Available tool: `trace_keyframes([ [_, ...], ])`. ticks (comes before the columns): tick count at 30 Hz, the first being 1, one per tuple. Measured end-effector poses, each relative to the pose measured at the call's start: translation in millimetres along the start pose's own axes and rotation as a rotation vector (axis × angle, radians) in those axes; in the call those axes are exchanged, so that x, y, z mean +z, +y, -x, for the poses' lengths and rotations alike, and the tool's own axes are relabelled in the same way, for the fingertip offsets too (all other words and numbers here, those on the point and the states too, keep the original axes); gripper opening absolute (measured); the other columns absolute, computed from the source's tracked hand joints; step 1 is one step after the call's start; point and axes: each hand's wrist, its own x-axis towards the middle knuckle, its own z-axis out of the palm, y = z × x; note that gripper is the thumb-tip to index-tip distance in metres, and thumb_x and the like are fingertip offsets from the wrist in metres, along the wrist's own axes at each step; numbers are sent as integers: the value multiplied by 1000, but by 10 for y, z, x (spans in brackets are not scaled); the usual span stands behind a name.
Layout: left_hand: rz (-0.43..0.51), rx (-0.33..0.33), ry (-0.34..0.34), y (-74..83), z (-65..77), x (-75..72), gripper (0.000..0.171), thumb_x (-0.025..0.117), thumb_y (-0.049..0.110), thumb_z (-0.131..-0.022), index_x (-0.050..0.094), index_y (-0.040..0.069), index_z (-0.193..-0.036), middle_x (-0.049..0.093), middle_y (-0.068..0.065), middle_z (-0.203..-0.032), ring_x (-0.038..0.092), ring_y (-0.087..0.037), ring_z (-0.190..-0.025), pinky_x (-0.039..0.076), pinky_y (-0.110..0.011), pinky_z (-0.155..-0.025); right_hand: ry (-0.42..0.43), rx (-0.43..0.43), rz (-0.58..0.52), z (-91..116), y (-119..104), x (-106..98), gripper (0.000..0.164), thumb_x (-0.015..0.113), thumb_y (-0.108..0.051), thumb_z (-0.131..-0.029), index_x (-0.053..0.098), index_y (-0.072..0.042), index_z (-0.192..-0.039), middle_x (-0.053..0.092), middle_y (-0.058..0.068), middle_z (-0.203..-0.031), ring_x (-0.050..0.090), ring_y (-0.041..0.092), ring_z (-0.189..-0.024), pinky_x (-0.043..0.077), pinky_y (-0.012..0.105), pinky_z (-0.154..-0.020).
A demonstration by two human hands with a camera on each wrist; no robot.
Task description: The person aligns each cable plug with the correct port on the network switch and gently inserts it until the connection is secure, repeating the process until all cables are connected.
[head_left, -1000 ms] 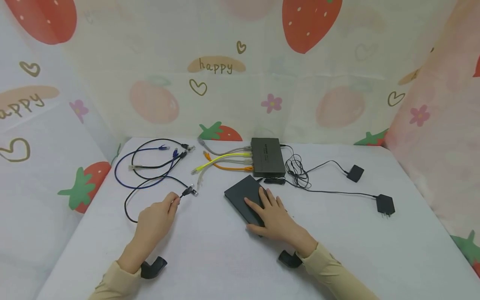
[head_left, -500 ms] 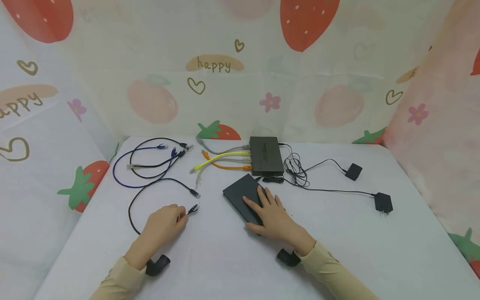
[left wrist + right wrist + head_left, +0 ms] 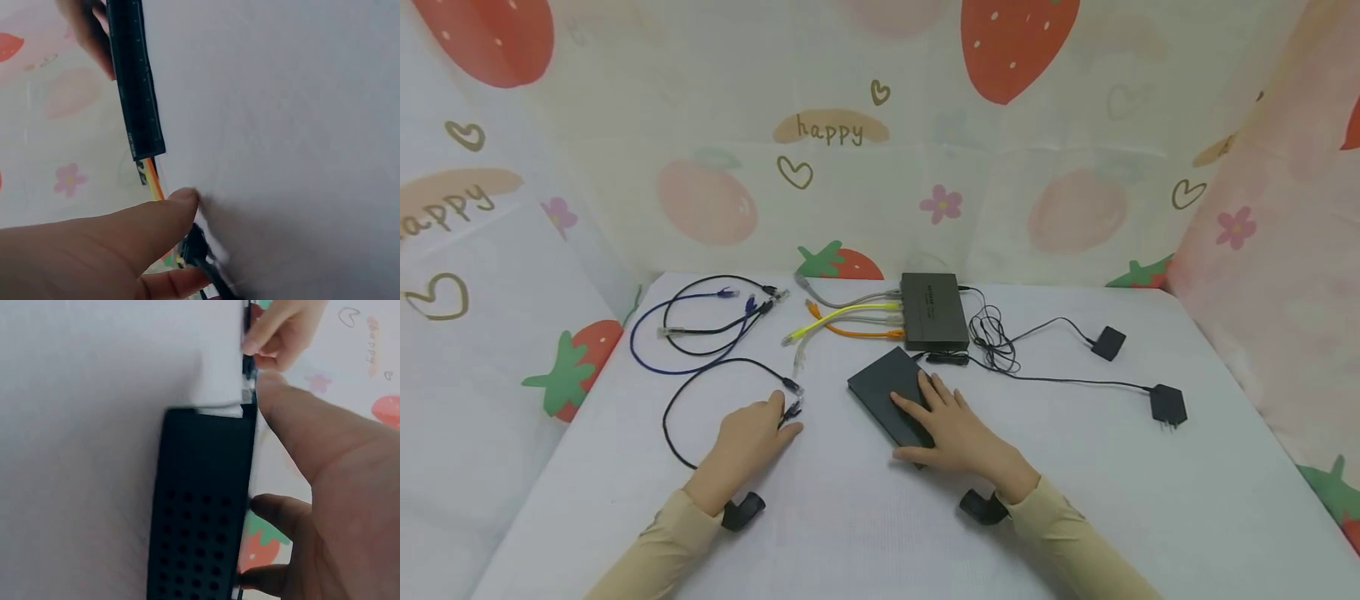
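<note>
My left hand (image 3: 745,442) is over the front plug end (image 3: 792,412) of a black network cable (image 3: 667,417). Its thumb and index finger are spread either side of the plug; in the left wrist view the plug (image 3: 195,244) shows a gap from the thumb. The cable's other plug (image 3: 792,385) lies just behind. My right hand (image 3: 962,429) rests with fingers spread on a flat dark network switch (image 3: 887,392), set at an angle on the table. Rows of vent holes mark the side of this switch (image 3: 200,519) in the right wrist view.
Behind stands a second switch (image 3: 934,312) with grey, yellow (image 3: 842,313) and orange (image 3: 857,335) cables plugged in. Blue (image 3: 647,358) and black cables lie looped at the left. Two power adapters (image 3: 1108,342) with tangled cords (image 3: 992,337) lie at the right.
My left hand has moved right and toward the switch, laying the cable's plug beside its other end; its thumb and finger have parted. My right hand has stayed on the switch.
</note>
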Motion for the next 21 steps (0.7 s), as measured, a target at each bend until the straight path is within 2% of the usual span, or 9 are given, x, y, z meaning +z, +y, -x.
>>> trace_keyframes([
  [3, 3, -4, 13, 14, -60, 54, 32, 63, 35, -87, 51, 4, -88, 53, -7, -61, 44, -17, -48, 35, -30, -42, 0, 9, -17, 8, 23, -6, 83, 51, -68, -80, 24, -28, -147, 5, 22, -153, 7, 37, -141, 17, 57, -108],
  [7, 14, -5, 34, 27, -118, 93, 28, 61, 32, -89, 52, 5, -85, 52, -6, -60, 44, -17, -48, 35, -30, -41, 13, 37, -20, -12, 21, 3, 85, 53, -68, -79, 24, -27, -147, 4, 28, -151, 9, 43, -139, 23, 57, -106],
  [10, 14, -20, 29, 41, -156, 99, 30, 59, 32, -90, 53, 2, -89, 53, -8, -60, 47, -18, -48, 36, -31, -42, 28, 78, -17, -39, 8, 4, 84, 57, -67, -77, 27, -29, -146, 7, 30, -150, 16, 47, -136, 31, 57, -101],
  [15, -6, -57, 39, 44, -207, 118, 36, 59, 32, -91, 52, -3, -95, 57, -14, -62, 52, -22, -48, 40, -34, -41, 45, 127, -26, -86, -27, -17, 81, 62, -64, -75, 33, -31, -144, 14, 28, -149, 29, 45, -131, 40, 56, -93],
  [21, 16, -20, 66, 37, -223, 114, 27, 55, 25, -93, 49, 1, -85, 51, -10, -58, 47, -21, -46, 37, -34, -40, 71, 140, -5, -142, -29, -8, 80, 59, -66, -76, 33, -31, -143, 17, 28, -149, 34, 44, -128, 44, 55, -87],
])
